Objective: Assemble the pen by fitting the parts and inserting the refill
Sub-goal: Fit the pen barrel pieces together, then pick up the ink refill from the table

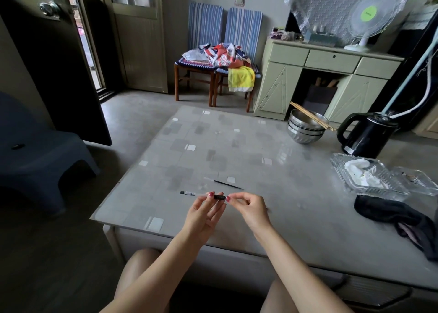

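Observation:
My left hand (205, 214) and my right hand (248, 208) meet just above the near part of the table, both pinching a short black ribbed pen grip piece (219, 197) at its ends. The clear pen barrel with a black end and printed label (187, 193) lies on the table just left of my left fingertips. The thin refill (225, 183), clear at its left end and dark along the rest, lies flat a little beyond my hands, pointing right.
The grey patterned table (213, 146) carries stacked steel bowls with chopsticks (305, 127), a black kettle (365, 134), a clear glass tray with white tissue (365, 177) and a dark cloth (398, 215) on the right. A dark stool (42, 156) stands left.

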